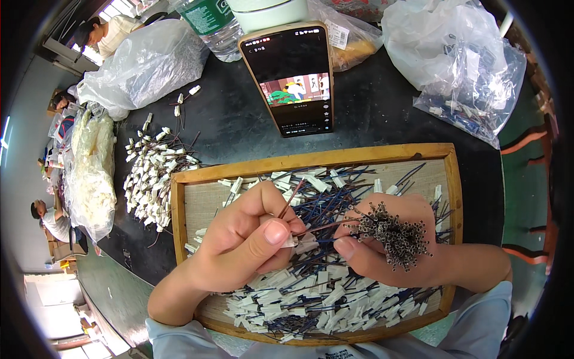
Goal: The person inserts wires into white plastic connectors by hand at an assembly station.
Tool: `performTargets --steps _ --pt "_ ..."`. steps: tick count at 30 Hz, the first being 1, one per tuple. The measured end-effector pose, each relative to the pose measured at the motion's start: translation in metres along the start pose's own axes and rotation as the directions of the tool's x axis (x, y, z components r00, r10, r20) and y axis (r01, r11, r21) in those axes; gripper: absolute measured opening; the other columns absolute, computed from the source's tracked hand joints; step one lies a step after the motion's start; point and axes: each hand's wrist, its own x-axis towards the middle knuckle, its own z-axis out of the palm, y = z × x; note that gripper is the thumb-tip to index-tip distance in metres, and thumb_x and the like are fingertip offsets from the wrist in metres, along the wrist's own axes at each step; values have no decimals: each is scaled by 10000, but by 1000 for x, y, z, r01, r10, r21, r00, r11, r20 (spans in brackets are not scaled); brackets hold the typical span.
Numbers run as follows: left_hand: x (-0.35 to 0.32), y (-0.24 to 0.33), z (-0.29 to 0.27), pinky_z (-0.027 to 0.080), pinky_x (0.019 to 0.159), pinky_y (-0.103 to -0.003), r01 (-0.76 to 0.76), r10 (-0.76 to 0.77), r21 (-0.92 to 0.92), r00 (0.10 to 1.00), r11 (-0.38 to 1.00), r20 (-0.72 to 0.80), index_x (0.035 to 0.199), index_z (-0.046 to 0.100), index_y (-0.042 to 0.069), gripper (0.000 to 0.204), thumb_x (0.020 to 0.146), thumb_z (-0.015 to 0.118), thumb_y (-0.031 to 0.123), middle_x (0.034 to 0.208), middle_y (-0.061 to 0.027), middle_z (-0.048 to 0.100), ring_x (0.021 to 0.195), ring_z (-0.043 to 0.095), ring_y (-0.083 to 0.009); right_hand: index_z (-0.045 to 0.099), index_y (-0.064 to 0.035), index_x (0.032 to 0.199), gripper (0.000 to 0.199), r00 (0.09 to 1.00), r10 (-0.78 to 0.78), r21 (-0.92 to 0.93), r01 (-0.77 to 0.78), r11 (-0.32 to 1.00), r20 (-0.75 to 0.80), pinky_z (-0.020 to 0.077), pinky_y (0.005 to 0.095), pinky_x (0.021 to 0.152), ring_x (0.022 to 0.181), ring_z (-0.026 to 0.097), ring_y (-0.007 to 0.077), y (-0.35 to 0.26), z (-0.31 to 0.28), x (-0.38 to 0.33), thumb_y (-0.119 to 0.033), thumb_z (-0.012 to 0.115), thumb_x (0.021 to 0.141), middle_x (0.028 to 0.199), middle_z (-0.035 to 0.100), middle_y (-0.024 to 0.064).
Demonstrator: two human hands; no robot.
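Note:
Over a wood-framed tray (315, 157), my left hand (242, 239) pinches a small white plastic connector (289, 242) between thumb and fingers; a brownish wire (291, 198) sticks up from that grip. My right hand (388, 242) is closed around a thick bundle of thin wires (391, 236), their small ring-like crimped ends fanned out toward me. Its thumb and forefinger hold a dark wire that runs toward the connector, and a brown wire spans the gap above it. The connector is mostly covered by my left fingers. Beneath both hands lie many white connectors (335, 296) on dark blue wires.
Left of the tray, a heap of white connectors with brown wires (156, 173) rests on the black table (233, 116). A phone (293, 84) leans upright against a pale green container (269, 13) beyond the tray. Plastic bags (92, 173) line the left; another bag (460, 66) lies far right.

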Motion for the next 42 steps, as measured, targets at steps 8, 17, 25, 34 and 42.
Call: performTargets --steps 8,17,25,34,42 --pt "0 3 2 289 495 -186 -15 13 106 1000 994 19 1015 406 5 134 969 464 117 694 16 441 528 345 -26 638 13 868 146 998 10 -11 -9 1000 55 458 224 556 608 594 84 -3 -7 2 -33 703 745 709 640 53" --pt "-1 -1 14 352 612 -181 -142 122 414 990 899 76 1062 394 5 177 939 510 57 815 -30 530 649 426 -26 667 15 811 108 998 54 175 -60 983 40 506 224 571 664 652 111 8 3 -4 -37 732 742 757 676 95" --pt "-3 6 8 350 517 -175 -164 256 364 942 917 -219 1098 426 -20 171 963 459 79 840 -30 553 565 411 -9 629 6 837 113 927 332 251 -284 925 -177 377 247 493 573 507 79 -3 2 0 -88 691 828 675 570 42" --pt "5 3 -6 327 498 -183 -181 454 698 862 692 -226 986 606 -14 229 968 466 166 710 7 541 543 411 -22 637 -19 814 162 962 267 11 -267 964 -49 416 231 515 578 569 86 -12 -8 5 -109 761 762 682 629 57" --pt "12 8 7 422 457 -295 -388 492 888 840 248 230 964 658 20 205 759 658 14 682 -68 580 553 565 -195 640 -17 831 154 999 42 -20 -42 999 6 435 242 523 585 604 105 -7 -7 8 -99 747 757 696 640 64"
